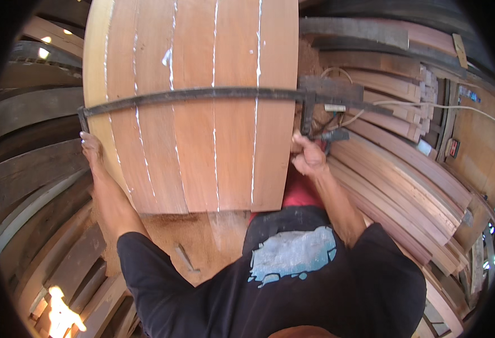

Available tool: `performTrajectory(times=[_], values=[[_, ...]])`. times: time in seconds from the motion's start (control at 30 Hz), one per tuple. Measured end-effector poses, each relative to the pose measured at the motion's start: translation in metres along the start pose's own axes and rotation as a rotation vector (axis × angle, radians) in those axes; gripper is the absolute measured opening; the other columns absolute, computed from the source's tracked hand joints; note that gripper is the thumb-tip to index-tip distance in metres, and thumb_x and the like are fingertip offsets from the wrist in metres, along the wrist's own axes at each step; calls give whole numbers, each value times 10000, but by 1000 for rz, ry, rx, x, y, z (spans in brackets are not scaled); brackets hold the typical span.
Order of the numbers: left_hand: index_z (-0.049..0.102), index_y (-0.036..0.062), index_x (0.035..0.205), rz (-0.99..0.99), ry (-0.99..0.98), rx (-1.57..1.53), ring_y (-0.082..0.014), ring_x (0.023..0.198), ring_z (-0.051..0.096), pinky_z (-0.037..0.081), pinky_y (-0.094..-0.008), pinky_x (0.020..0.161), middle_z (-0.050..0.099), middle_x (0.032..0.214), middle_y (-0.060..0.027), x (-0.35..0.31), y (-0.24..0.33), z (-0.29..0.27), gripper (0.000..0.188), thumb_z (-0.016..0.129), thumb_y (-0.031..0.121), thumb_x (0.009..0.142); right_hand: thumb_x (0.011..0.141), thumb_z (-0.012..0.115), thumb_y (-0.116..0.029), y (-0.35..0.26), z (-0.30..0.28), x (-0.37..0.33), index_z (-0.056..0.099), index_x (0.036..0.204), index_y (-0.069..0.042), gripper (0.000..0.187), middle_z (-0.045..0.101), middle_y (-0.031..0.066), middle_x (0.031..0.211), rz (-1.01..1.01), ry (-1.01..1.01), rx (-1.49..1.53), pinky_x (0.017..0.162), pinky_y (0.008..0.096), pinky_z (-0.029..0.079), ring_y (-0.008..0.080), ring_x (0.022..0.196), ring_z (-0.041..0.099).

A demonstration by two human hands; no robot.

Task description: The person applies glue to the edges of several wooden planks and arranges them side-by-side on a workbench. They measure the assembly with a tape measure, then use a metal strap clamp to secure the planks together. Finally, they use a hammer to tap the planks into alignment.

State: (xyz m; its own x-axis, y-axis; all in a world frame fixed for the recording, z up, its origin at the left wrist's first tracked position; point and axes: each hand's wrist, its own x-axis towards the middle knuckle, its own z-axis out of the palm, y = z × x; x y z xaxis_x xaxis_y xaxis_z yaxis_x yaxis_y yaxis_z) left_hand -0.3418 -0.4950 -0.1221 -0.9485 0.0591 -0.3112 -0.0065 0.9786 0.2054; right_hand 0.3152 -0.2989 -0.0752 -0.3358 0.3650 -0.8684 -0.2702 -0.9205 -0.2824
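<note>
- Glued board panel [202,107], several reddish planks with white glue lines, crossed by a dark bar clamp [202,94].
- Left hand [91,147] flat on the panel's left edge, grip open (below the clamp's end).
- Right hand [309,158] at the panel's right edge, grip closed on the clamp handle [331,135].
- Stacked planks [405,169] right of the panel.

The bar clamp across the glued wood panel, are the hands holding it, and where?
Right hand grips the bar clamp at its screw handle; left hand rests on the panel edge below the bar's end.
</note>
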Motion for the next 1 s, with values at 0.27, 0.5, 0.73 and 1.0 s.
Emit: performTrajectory(times=[0.27,0.5,0.73,1.0], values=[[570,-157,1211,-39,-1,-54,-521,1241,466,347,-514,1083,537,1233,-400,-13,14,-11,831,169,543,1008,907,653,-177,-6,5,-13,641,1171,4,320,653,137,1230,-65,-251,10,1037,447,437,258,1160,603],[585,-167,1170,2,14,-76,-541,1200,485,358,-530,1067,556,1187,-409,-15,14,-14,825,168,527,1012,905,695,-382,-7,2,-15,648,1154,-33,432,657,90,1211,-79,-220,-185,992,466,451,245,1156,591],[601,-142,1169,-16,5,-66,-526,1198,499,377,-529,1054,557,1188,-406,-14,15,-17,814,162,525,1012,920,655,-460,-7,51,-23,645,1119,-144,374,658,23,1142,-13,126,-125,988,443,460,218,1086,602],[583,-120,1221,-34,-34,-58,-508,1227,488,363,-525,1071,546,1252,-372,-11,10,-14,813,153,537,1011,900,699,-402,-9,33,-40,585,1246,-98,474,620,38,1210,-92,-269,-159,939,431,466,183,1142,551]])
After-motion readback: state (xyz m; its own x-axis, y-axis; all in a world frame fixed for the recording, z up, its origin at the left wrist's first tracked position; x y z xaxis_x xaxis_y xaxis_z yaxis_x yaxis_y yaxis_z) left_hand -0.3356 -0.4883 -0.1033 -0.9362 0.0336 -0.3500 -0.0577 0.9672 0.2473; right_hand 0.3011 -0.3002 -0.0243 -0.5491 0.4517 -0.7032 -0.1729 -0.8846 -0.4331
